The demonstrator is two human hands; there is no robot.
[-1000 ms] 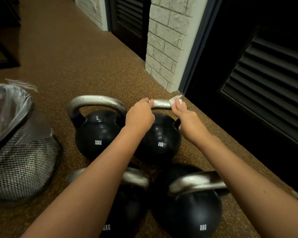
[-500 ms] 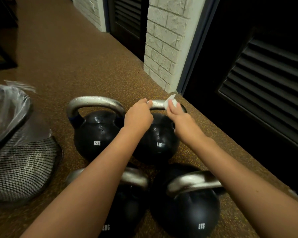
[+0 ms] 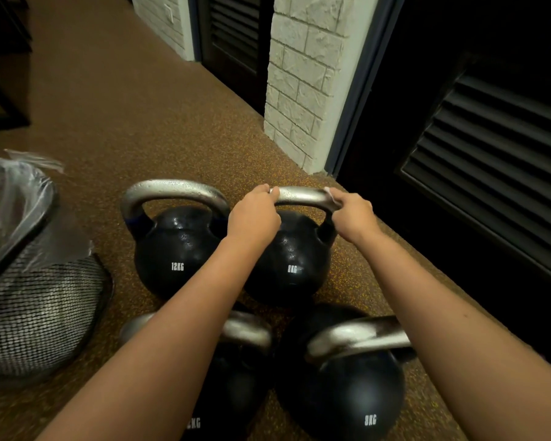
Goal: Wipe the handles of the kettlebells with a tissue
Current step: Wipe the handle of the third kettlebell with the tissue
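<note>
Head view showed both hands on the steel handle (image 3: pixel 303 196) of the far right kettlebell (image 3: pixel 288 259), marked 8KG, at the centre of the frame. The left hand (image 3: pixel 253 216) curled over the handle's left end, steadying it. The right hand (image 3: pixel 352 214) wrapped the right bend, pinching a tissue (image 3: pixel 329 193) against the metal, only a white scrap showing. The wiping of this handle seemed under way. Next, the tissue probably needed to slide along the bar, then go to another handle. A 12KG kettlebell (image 3: pixel 172 246) stood just left, two more lower in the frame. All sat on speckled brown floor (image 3: pixel 115 122); a lined mesh bin (image 3: pixel 29 297) at left, louvred doors (image 3: pixel 490 154) at right.
</note>
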